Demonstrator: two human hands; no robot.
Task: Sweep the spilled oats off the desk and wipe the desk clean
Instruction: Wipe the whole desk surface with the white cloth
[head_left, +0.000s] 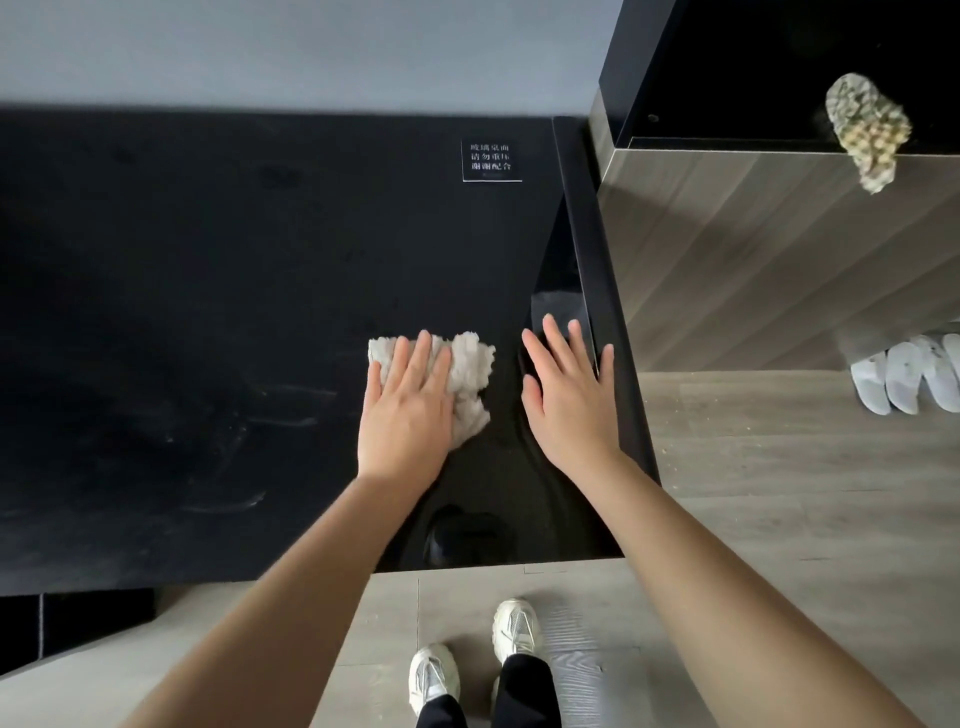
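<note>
The left hand (410, 410) lies flat on a crumpled whitish cloth (470, 364), fingers straight and spread, so its grip is apart and pressing down, not curled round the fabric. The cloth sits on the black glossy desk (208, 312), toward the right end, with its frayed edge showing past the fingertips and along the thumb side. Just beside it the right hand (569, 400) rests palm down on bare desk by the right rim, fingers spread, its grip apart as well and holding nothing. Faint pale smears (280, 389) streak the surface to the left of the cloth. A small black sign (491, 160) with white characters lies flat near the far right corner. Beyond the rim stands a wood-sided cabinet (753, 249); from its dark upper recess a mottled yellow-green fluffy thing (867, 130) droops over the front edge. On the wooden floor (779, 519) by the desk's right side lie scattered pale specks (675, 467), too small to tell apart, and white slippers (904, 379) are lined up against the cabinet. Two pale sneakers (517, 629) stand below the near edge
</note>
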